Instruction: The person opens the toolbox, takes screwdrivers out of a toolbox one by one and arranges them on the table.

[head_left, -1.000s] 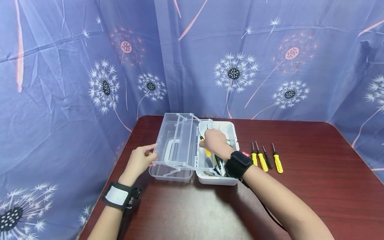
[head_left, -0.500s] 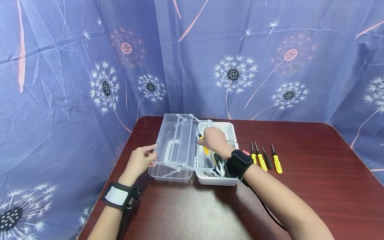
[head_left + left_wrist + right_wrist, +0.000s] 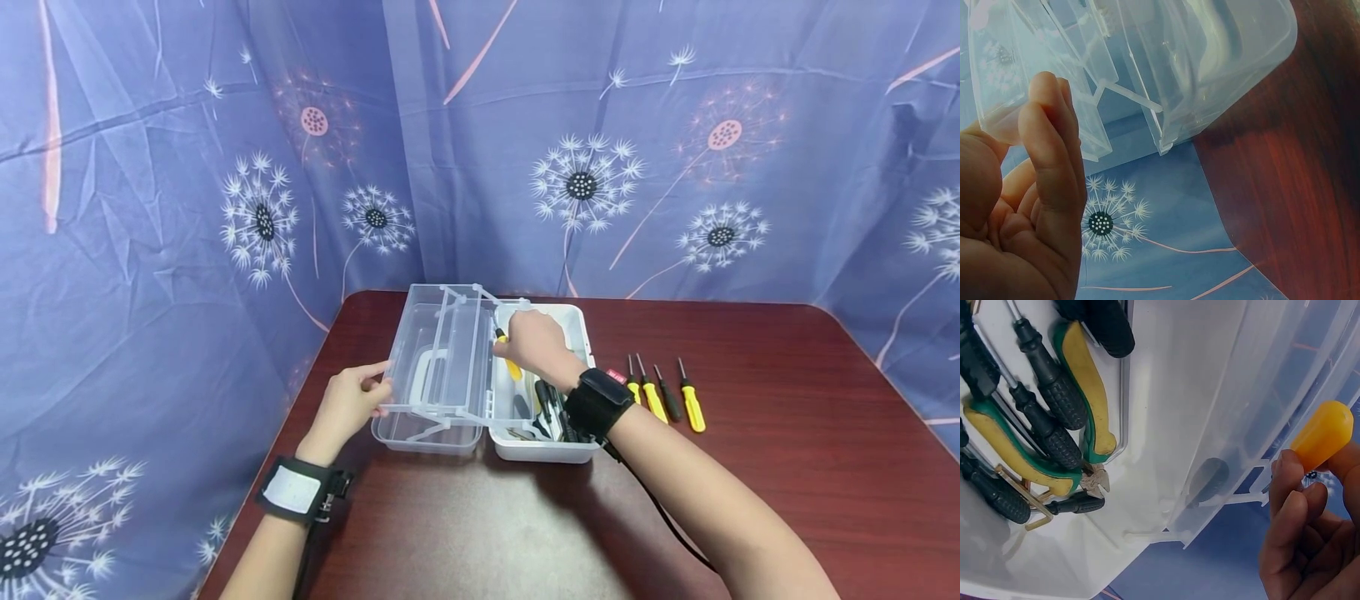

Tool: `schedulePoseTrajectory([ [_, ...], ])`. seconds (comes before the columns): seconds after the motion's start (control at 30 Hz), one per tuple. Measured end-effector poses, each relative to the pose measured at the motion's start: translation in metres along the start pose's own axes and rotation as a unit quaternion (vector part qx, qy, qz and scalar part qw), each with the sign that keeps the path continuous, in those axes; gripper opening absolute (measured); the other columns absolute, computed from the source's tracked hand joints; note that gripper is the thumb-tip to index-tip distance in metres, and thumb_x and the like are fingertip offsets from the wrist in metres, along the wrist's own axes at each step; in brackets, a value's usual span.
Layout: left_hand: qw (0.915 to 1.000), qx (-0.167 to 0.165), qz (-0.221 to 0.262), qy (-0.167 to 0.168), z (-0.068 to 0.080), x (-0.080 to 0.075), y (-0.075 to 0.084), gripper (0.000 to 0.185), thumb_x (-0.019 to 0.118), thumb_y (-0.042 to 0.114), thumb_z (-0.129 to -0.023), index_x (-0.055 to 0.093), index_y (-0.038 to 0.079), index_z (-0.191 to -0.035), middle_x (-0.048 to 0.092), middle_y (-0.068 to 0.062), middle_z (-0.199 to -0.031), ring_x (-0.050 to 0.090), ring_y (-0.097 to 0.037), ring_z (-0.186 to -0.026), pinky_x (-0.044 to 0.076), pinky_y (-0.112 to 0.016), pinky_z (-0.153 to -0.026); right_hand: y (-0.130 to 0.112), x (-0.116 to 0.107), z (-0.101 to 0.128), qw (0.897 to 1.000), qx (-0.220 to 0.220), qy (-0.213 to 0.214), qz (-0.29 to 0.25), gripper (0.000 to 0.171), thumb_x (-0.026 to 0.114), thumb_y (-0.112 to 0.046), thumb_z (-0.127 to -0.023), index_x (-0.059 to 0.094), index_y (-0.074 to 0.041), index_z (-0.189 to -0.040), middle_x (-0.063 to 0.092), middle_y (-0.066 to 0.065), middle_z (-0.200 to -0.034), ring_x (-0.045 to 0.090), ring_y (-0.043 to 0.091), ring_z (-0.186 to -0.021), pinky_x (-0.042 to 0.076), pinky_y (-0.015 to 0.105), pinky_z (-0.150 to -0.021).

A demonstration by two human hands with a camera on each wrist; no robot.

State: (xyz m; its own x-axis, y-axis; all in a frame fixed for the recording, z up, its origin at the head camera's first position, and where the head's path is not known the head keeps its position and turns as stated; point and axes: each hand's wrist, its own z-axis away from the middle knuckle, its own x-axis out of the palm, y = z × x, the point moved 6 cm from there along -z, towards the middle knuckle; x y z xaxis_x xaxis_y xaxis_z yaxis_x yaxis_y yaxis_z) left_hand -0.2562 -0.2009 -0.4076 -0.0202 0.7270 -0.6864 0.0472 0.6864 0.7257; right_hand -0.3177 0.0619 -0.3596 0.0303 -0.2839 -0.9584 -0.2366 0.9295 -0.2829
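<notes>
My left hand (image 3: 347, 404) pinches the near left corner of a clear tiered tray (image 3: 1007, 87), which is hinged up inside an opened toolbox. In the right wrist view, my right hand (image 3: 1300, 540) grips a screwdriver by its yellow handle (image 3: 1325, 439). That hand is above the clear tray nearest the white toolbox base (image 3: 543, 452); its black collar (image 3: 501, 335) shows in the head view, while the blade's tip is hard to make out. Inside the base lie black-handled screwdrivers (image 3: 1054, 394), pliers with yellow-green grips (image 3: 1088, 387) and hex keys (image 3: 1029, 500).
To the right of the toolbox, several screwdrivers lie in a row on the dark red table (image 3: 787, 400), among them a yellow one (image 3: 693, 408) and a black one (image 3: 670, 402). The toolbox's clear lid (image 3: 427, 442) rests at left. A patterned curtain (image 3: 480, 167) stands behind.
My right hand has shifted slightly to the left and away from me with the yellow screwdriver. The left hand keeps its hold on the tray.
</notes>
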Motion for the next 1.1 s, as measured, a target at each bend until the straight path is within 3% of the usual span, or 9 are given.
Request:
schedulePoseTrajectory([
  [0.7, 1.0, 0.001, -0.002, -0.003, 0.001, 0.0, 0.004, 0.043, 0.059, 0.018, -0.09, 0.058, 0.007, -0.132, 0.073, -0.012, -0.076, 0.067, -0.008, -0.055, 0.053, -0.02, -0.056, 0.034, -0.009, 0.01, 1.0, 0.009, 0.003, -0.012, 0.049, 0.062, -0.026, -0.082, 0.03, -0.019, -0.047, 0.018, -0.005, -0.05, 0.017, 0.012, -0.047, 0.015, 0.027, -0.048],
  [1.1, 1.0, 0.003, -0.008, -0.005, 0.001, 0.001, 0.001, 0.043, 0.058, 0.017, -0.09, 0.059, 0.006, -0.131, 0.073, -0.012, -0.076, 0.067, -0.009, -0.054, 0.052, -0.02, -0.053, 0.066, -0.016, 0.021, 0.998, 0.056, 0.01, -0.012, 0.052, 0.066, -0.032, -0.085, 0.033, -0.018, -0.047, 0.022, -0.006, -0.048, 0.025, 0.012, -0.044, 0.021, 0.026, -0.045],
])
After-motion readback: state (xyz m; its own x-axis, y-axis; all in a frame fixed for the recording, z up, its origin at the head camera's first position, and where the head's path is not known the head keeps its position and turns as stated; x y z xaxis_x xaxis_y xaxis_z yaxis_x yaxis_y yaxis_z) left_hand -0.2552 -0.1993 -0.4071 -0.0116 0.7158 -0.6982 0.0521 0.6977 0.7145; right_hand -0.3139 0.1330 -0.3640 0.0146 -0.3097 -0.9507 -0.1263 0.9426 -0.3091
